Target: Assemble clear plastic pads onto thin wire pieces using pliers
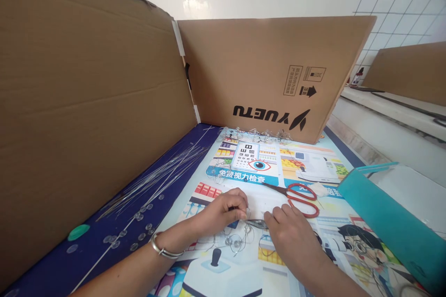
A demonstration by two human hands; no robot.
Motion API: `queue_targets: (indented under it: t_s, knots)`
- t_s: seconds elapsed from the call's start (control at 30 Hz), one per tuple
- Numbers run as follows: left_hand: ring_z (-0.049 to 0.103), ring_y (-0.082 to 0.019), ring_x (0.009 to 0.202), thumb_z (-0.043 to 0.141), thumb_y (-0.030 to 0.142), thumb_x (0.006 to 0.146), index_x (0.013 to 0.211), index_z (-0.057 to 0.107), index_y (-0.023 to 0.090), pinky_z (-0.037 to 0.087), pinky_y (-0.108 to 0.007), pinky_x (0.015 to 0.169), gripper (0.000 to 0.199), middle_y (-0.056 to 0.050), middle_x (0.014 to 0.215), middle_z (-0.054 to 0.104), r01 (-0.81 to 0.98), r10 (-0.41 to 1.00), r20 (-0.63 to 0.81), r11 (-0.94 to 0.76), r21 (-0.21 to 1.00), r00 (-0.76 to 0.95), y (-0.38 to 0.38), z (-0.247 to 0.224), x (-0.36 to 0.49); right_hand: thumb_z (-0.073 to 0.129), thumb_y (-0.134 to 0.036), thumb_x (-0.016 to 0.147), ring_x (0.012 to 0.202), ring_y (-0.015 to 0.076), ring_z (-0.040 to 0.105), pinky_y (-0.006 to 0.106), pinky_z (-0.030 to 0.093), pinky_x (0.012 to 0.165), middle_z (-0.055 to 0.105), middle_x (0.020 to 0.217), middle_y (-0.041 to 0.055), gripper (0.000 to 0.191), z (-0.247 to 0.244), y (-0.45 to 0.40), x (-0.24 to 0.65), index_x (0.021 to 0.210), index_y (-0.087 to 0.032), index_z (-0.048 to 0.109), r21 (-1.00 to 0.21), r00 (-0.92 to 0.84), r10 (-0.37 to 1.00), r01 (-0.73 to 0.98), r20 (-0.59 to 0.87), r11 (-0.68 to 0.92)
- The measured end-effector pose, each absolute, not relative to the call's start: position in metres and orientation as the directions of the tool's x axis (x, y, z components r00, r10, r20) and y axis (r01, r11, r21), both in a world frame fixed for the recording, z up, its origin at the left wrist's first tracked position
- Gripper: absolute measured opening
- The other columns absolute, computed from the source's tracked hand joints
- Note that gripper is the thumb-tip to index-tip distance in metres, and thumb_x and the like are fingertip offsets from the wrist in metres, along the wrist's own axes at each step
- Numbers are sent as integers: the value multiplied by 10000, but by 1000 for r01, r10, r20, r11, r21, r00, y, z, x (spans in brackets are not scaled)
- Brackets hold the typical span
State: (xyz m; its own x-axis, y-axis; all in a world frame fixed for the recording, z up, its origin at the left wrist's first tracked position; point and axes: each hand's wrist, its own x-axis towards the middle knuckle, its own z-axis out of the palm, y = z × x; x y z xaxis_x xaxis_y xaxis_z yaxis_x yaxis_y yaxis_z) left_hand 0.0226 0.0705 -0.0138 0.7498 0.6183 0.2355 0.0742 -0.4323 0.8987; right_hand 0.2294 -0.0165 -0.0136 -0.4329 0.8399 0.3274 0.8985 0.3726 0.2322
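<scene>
My left hand [228, 209] pinches the upper end of a piece of thin wire with clear round beads [235, 242] on it. My right hand [287, 236] is wrapped round metal pliers [257, 223], whose jaws point left and meet the wire near my left fingertips. Below the two hands, the wire and beads spread over the printed sheet. Beyond my right hand lie scissors with red handles [302, 197], their blades pointing left.
Cardboard panels [265, 69] stand at the back and left. Long thin wires [156, 176] and loose clear discs [134, 246] lie at the left, near a green oval piece [78, 232]. A teal box [390, 222] stands right. Wire pieces [258, 136] line the back.
</scene>
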Motion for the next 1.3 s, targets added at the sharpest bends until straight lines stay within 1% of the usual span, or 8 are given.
queue_targets:
  t_s: [0.27, 0.47, 0.7, 0.93, 1.3]
  knots:
    - [521, -138, 830, 568, 267, 841, 704, 591, 149, 417, -274, 781, 182, -38, 868, 538, 88, 618, 217, -424, 902, 756, 70, -13, 23, 523, -53, 761, 713, 181, 443, 343, 314, 766, 519, 726, 19, 210, -13, -17, 230, 904, -193, 586, 237, -440, 842, 894, 311, 380]
    - [521, -138, 822, 565, 302, 841, 705, 592, 153, 421, -273, 778, 203, -37, 852, 540, 100, 628, 216, -429, 898, 748, 71, -15, 23, 520, -47, 764, 723, 178, 449, 342, 310, 783, 517, 727, 15, 208, -11, -17, 229, 897, -197, 580, 239, -432, 849, 898, 305, 371]
    - [531, -133, 822, 569, 287, 840, 705, 591, 152, 423, -272, 781, 192, -36, 881, 538, 97, 624, 207, -416, 904, 754, 71, -16, 23, 540, -48, 754, 729, 177, 454, 340, 309, 784, 522, 731, 11, 204, -10, -16, 229, 886, -200, 576, 227, -433, 851, 898, 298, 377]
    - [527, -136, 829, 570, 272, 841, 705, 594, 151, 418, -276, 783, 184, -32, 866, 534, 98, 624, 208, -420, 902, 753, 70, -15, 24, 520, -34, 754, 709, 176, 436, 345, 305, 773, 512, 718, 9, 173, -9, -15, 229, 788, -201, 552, 216, -432, 855, 899, 287, 381]
    - [529, -144, 848, 569, 285, 841, 694, 585, 151, 415, -277, 793, 199, -33, 850, 539, 93, 613, 219, -435, 896, 759, 71, -16, 24, 527, -37, 751, 716, 184, 449, 352, 295, 768, 523, 724, 7, 174, -9, -15, 228, 805, -201, 550, 234, -440, 853, 893, 280, 384]
